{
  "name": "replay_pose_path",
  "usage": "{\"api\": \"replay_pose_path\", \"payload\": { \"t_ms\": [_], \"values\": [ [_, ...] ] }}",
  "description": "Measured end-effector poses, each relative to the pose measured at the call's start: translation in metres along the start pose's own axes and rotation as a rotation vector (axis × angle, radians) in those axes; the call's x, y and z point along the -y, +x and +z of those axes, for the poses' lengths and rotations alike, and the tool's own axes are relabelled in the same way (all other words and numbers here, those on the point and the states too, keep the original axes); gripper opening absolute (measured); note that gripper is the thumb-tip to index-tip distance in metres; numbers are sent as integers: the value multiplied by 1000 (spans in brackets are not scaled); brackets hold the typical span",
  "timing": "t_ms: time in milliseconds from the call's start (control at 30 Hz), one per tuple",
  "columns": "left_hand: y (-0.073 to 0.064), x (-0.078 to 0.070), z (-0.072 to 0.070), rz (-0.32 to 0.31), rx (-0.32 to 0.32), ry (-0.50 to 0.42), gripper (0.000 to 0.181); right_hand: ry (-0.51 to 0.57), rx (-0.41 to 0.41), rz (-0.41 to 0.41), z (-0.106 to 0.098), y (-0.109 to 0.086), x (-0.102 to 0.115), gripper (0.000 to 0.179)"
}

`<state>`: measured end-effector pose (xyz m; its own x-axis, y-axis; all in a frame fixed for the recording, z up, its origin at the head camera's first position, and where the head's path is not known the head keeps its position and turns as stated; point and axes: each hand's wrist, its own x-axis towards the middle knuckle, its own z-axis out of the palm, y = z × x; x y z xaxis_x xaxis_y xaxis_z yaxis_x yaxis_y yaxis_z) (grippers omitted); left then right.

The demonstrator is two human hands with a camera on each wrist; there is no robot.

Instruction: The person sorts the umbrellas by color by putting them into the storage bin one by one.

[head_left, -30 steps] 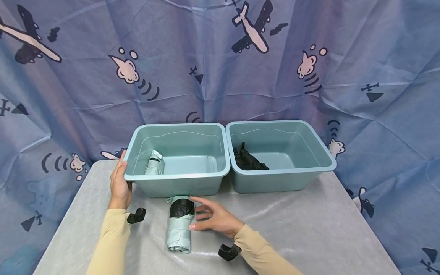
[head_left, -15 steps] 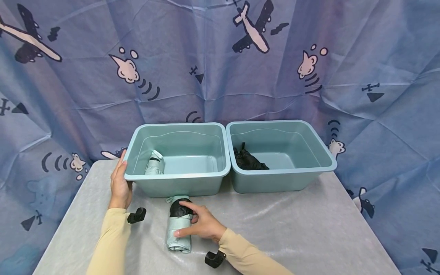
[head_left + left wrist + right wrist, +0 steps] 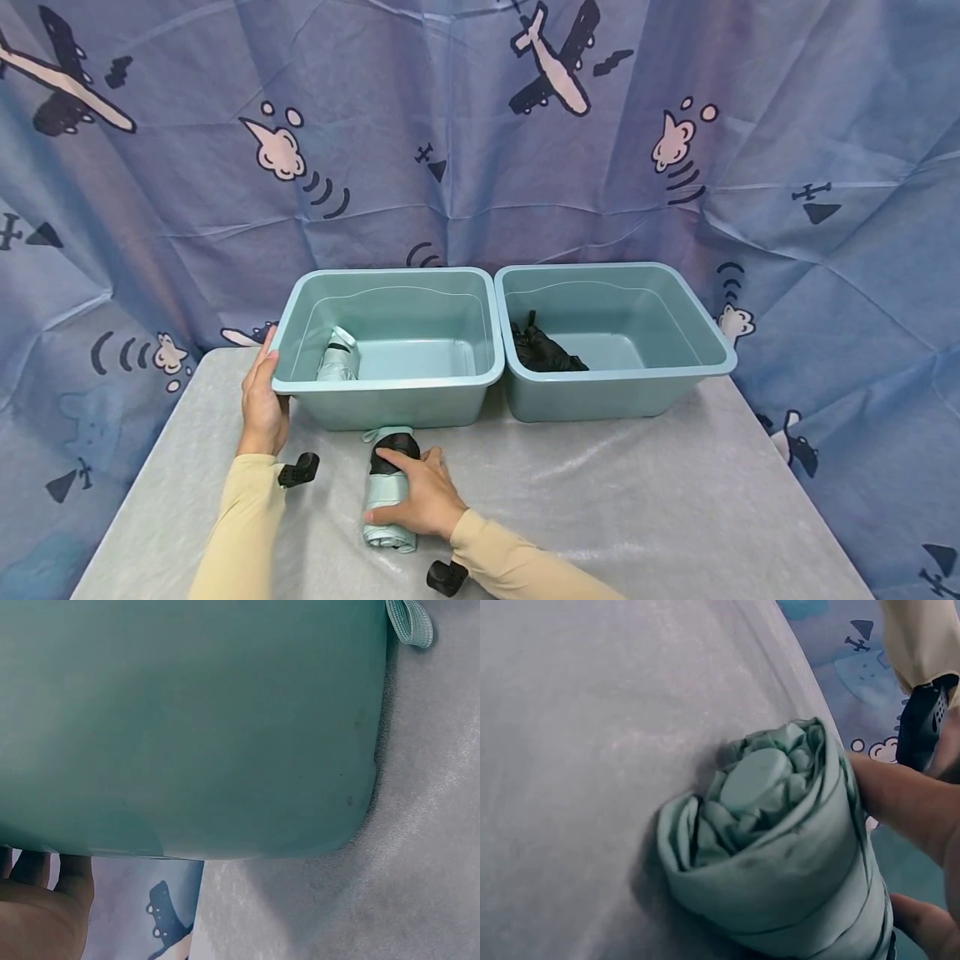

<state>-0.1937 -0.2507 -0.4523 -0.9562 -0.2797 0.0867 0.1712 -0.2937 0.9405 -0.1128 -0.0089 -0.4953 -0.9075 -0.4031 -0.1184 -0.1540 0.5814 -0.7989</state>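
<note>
A folded pale green umbrella (image 3: 387, 492) with a black band lies on the table, one end close by the left bin (image 3: 390, 403). My right hand (image 3: 425, 493) reaches over it from the right, thumb on one side and fingers across the black part. In the right wrist view, the rolled end of the umbrella (image 3: 780, 847) shows its round cap (image 3: 754, 780). My left hand (image 3: 262, 408) rests against the left bin's outer end, fingers fairly straight along the wall. The left wrist view shows those fingers (image 3: 73, 877) beside the bin wall (image 3: 187, 735).
Inside the left bin lies another pale green folded umbrella (image 3: 338, 358). A matching right bin (image 3: 600, 398) stands beside it, holding a black folded umbrella (image 3: 546, 350). Behind the grey-covered table (image 3: 637, 500) hangs a blue patterned curtain (image 3: 450, 125).
My right hand has moved left from beside the umbrella to over it, thumb and fingers now around it. The left hand and both bins stay where they were.
</note>
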Motion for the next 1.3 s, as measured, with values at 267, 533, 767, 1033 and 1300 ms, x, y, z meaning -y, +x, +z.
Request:
{"api": "replay_pose_path", "payload": {
  "t_ms": [267, 533, 767, 1033, 1300],
  "values": [
    [0, 0, 1, -7, -7, -7, 51, -72, 27, 4, 4, 7, 5, 90],
    [0, 1, 1, 1, -4, 5, 51, 35, 75, 15, 2, 13, 1, 92],
    [0, 0, 0, 1, 0, 4, 51, 505, 169, 30, -7, 11, -12, 91],
    [0, 1, 1, 4, 0, -19, 51, 905, 337, -37, -35, -11, -11, 89],
    [1, 1, 0, 4, -7, -33, 51, 1000, 471, -202, -55, -33, -3, 87]
  ]
}}
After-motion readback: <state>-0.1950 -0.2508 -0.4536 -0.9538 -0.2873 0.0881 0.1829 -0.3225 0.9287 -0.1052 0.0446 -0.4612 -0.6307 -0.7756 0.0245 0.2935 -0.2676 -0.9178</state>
